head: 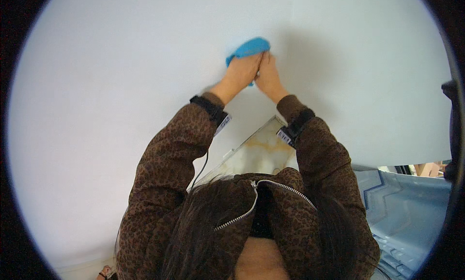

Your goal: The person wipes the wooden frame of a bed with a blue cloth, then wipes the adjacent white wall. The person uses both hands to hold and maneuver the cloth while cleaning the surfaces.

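Observation:
A bright blue cloth [253,47] is bunched at a white wall [145,55], close to a corner line. My left hand [241,71] grips it from below, its fingers mostly hidden under the fabric. Drawn in against the left, my right hand [269,73] also holds the cloth, with its fingertips at the right end. A small blue scrap of the cloth shows beneath the two hands. Both arms are stretched forward in patterned brown sleeves. Slight blur hides the exact finger positions, and I cannot tell whether the cloth presses on the wall.
Below my wrists lies a marbled panel [267,145] with a straight raised edge. Pale blue patterned sheeting [407,203] spreads at lower right. Another hand [104,271] shows at bottom left. A dark object [456,131] stands along the right rim. A thin cable [204,167] hangs by my left sleeve.

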Motion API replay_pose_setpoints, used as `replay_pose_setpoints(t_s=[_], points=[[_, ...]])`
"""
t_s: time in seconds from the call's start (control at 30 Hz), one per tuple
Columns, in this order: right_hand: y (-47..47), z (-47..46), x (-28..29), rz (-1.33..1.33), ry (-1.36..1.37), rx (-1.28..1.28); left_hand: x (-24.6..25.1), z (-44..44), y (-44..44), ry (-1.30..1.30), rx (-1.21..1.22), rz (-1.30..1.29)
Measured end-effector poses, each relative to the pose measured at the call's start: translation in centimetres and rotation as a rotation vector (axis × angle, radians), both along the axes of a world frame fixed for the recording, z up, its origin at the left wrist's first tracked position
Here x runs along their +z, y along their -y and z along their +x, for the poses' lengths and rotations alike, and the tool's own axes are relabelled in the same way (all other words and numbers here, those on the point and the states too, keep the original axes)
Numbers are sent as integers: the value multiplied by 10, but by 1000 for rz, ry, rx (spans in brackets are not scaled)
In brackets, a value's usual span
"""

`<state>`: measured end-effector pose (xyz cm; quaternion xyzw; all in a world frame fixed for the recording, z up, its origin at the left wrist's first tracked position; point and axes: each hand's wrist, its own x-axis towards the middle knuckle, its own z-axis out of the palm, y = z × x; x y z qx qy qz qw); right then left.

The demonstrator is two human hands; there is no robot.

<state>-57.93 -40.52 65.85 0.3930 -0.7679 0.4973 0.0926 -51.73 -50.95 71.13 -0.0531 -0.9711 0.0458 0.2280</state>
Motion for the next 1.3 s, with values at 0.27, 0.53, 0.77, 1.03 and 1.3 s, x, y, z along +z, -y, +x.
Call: replay_pose_setpoints(t_s=[0.27, 0.53, 0.77, 1.03, 1.3], points=[[15, 146, -31, 268, 84, 477, -76, 178, 42, 273, 133, 146], [60, 215, 36, 105, -312, 718, -22, 290, 95, -160, 337, -3], [155, 233, 112, -223, -711, 647, 49, 319, 149, -577, 423, -99], [185, 226, 196, -527, -868, 498, 123, 283, 168, -932, 323, -237], [125, 94, 218, -488, -805, 464, 156, 138, 120, -920, 194, -190]])
